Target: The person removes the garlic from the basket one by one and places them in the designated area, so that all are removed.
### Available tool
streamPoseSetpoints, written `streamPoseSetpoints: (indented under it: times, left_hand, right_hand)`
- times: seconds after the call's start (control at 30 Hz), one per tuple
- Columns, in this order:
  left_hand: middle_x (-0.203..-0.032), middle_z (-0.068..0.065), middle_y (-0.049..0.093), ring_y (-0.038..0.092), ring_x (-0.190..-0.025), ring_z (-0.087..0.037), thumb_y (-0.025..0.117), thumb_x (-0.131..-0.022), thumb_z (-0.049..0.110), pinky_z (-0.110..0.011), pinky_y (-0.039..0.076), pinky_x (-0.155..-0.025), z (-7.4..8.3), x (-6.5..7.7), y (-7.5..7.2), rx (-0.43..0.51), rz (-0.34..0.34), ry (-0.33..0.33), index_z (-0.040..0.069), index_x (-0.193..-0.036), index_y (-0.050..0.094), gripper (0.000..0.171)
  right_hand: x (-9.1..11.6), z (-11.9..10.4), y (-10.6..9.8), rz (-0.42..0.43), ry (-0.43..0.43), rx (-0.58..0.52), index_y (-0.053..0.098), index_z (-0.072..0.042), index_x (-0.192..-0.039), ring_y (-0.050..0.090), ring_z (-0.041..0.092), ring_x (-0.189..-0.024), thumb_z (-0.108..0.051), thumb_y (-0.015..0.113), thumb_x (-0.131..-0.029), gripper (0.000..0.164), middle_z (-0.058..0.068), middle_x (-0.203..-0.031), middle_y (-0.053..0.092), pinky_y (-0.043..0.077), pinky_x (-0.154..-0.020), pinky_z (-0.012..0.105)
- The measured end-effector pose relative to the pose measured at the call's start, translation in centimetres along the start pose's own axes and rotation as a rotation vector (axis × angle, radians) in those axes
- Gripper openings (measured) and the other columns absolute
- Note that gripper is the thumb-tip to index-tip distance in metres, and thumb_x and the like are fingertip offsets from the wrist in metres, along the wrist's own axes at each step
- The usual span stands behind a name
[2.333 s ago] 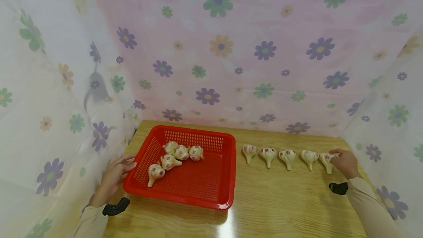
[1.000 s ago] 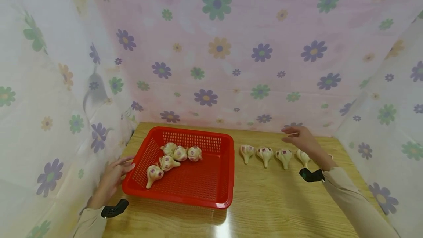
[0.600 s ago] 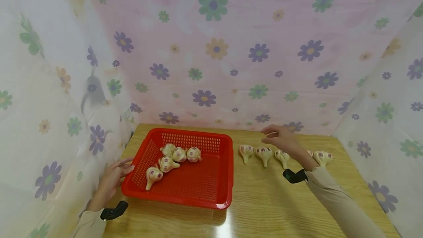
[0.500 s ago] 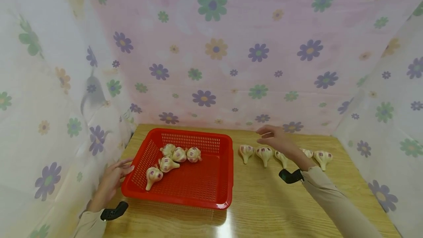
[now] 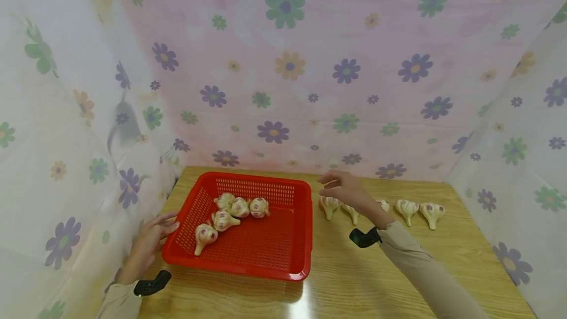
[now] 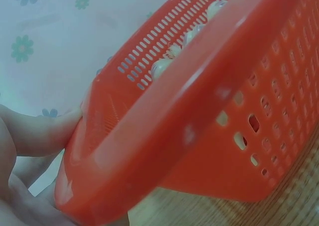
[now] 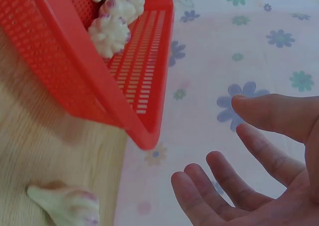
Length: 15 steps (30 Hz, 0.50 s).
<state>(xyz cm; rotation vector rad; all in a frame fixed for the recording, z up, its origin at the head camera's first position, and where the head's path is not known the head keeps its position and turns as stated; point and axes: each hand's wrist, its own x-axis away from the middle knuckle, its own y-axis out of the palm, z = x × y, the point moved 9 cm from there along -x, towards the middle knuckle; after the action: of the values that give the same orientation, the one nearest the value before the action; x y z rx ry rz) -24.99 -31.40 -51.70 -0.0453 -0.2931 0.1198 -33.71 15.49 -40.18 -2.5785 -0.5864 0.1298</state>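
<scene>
Flower-printed cloth (image 5: pixel 290 33) hangs around a wooden table (image 5: pixel 354 284). Five garlic bulbs (image 5: pixel 239 207) lie in a red basket (image 5: pixel 235 267) toward the left edge; five row bulbs (image 5: pixel 431 214) line the far edge, rightward. Right grip (image 5: pixel 350 195): thumb and fingers apart, above the row's basket end. Left grip (image 5: pixel 152 236): touching the basket's rim; whether clamped cannot be told.

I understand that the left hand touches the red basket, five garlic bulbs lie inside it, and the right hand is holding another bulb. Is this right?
Not quite: the right hand holds nothing; the right wrist view shows no bulb between its fingers. The left hand does touch the red basket, with five garlic bulbs inside.
</scene>
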Motion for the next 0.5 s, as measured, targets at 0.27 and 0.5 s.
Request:
streamPoseSetpoints:
  times: [0.27, 0.5]
  left_hand:
    - [-0.116, -0.005, 0.056, 0.060, -0.094, -0.016, 0.061, -0.091, 0.022, -0.036, 0.052, -0.083, -1.1, -0.4, -0.3, -0.036, 0.034, -0.074, 0.006, -0.142, 0.039, 0.057]
    - [-0.106, -0.001, 0.056, 0.060, -0.089, -0.014, 0.057, -0.093, 0.015, -0.033, 0.053, -0.079, 0.0, 0.2, 0.2, -0.014, 0.026, -0.071, 0.002, -0.143, 0.037, 0.055]
  right_hand:
    - [-1.0, -0.2, 2.6, -0.037, 0.043, -0.072, 0.054, 0.003, -0.123, 0.052, 0.035, -0.113, -0.018, 0.067, -0.088, 0.043, 0.021, -0.128, 0.050, 0.048, -0.089, 0.046]
    - [-1.9, -0.3, 4.5, -0.054, 0.037, -0.171, 0.054, 0.005, -0.123, 0.056, 0.031, -0.106, -0.013, 0.067, -0.088, 0.042, 0.024, -0.127, 0.050, 0.047, -0.090, 0.047]
